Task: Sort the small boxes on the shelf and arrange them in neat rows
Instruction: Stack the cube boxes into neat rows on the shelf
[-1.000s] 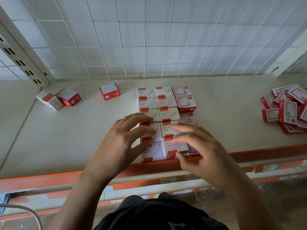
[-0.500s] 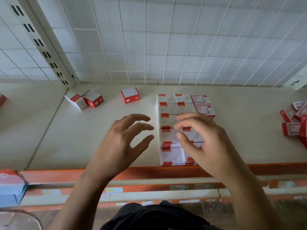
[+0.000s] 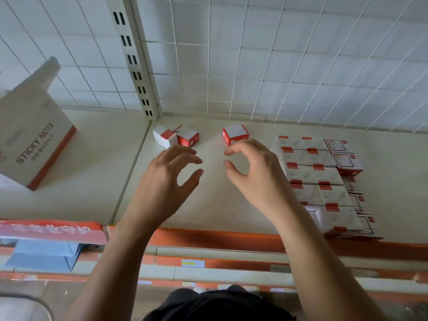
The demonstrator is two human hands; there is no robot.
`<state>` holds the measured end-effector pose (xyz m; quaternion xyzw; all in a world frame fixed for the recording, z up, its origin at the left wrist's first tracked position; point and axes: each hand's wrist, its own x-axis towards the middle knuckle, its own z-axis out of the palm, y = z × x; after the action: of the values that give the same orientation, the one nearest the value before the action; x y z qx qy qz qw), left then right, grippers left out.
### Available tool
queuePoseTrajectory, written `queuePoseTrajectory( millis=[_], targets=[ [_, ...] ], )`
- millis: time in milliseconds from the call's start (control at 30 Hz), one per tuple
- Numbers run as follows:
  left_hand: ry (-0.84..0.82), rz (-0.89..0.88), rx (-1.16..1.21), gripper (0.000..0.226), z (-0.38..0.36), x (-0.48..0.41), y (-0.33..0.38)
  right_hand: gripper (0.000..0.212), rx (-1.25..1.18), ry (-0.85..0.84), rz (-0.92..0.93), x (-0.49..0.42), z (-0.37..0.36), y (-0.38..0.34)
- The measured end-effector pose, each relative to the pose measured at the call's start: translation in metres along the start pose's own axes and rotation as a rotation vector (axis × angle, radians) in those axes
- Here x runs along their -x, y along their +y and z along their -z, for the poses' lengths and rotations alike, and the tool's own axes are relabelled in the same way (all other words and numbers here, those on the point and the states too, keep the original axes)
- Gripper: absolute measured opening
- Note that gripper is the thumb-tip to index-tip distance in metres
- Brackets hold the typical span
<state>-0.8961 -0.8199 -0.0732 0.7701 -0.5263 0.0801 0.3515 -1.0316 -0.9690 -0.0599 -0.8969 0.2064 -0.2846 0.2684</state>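
Both hands have moved left, away from the neat rows of boxes [image 3: 312,174] on the shelf [image 3: 92,172]. The left hand [image 3: 166,179] and right hand [image 3: 254,174] hold nothing; each grip is spread. They now reach for the loose boxes [image 3: 235,134] at the back, likely next to sort.

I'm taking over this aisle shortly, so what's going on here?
A person is sorting small red-and-white boxes on a shelf. Both hands are empty, fingers loosely curved. The left hand hovers just in front of a pair of loose boxes at the back, and the right hand hovers just in front of a single loose box. To the right, a block of boxes stands in neat rows at the front edge. A larger sticky note box sits on the neighbouring shelf.
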Motion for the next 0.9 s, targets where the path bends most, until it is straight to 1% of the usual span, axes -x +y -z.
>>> queuePoseTrajectory(
  millis=[100, 200, 333, 400, 500, 600, 633, 700, 767, 833, 900],
  targets=[
    [-0.001, 0.008, -0.03, 0.017, 0.003, -0.008, -0.022, 0.016, 0.028, 0.033, -0.03, -0.009, -0.019, 0.0],
    [0.006, 0.038, -0.054, 0.025, 0.001, -0.019, -0.04, 0.016, 0.041, 0.046, -0.032, -0.011, -0.029, -0.001],
    [-0.035, 0.203, -0.151, 0.05, -0.002, -0.036, -0.052, 0.014, 0.046, 0.068, -0.04, -0.012, -0.035, -0.001],
    [-0.081, 0.279, -0.176, 0.054, -0.005, -0.042, -0.059, 0.013, 0.048, 0.092, -0.056, -0.015, -0.037, 0.001],
    [-0.134, 0.327, -0.136, 0.046, -0.01, -0.047, -0.067, 0.012, 0.067, 0.17, -0.087, -0.025, -0.038, 0.007],
    [-0.086, 0.345, -0.012, 0.026, -0.009, -0.049, -0.065, 0.011, 0.121, 0.258, -0.142, -0.041, -0.044, 0.015],
    [-0.071, 0.342, 0.01, 0.023, -0.008, -0.048, -0.063, 0.013, 0.153, 0.263, -0.183, -0.047, -0.046, 0.017],
    [-0.053, 0.32, 0.03, 0.024, -0.003, -0.044, -0.057, 0.026, 0.231, 0.211, -0.302, -0.058, -0.051, 0.02],
    [-0.032, 0.284, 0.047, 0.027, 0.002, -0.038, -0.051, 0.039, 0.27, 0.107, -0.422, -0.067, -0.056, 0.021],
    [-0.02, 0.261, 0.062, 0.029, 0.006, -0.033, -0.044, 0.041, 0.285, 0.052, -0.483, -0.073, -0.059, 0.021],
    [-0.022, 0.253, 0.062, 0.032, 0.01, -0.029, -0.038, 0.034, 0.288, 0.054, -0.49, -0.077, -0.06, 0.02]
  ],
)
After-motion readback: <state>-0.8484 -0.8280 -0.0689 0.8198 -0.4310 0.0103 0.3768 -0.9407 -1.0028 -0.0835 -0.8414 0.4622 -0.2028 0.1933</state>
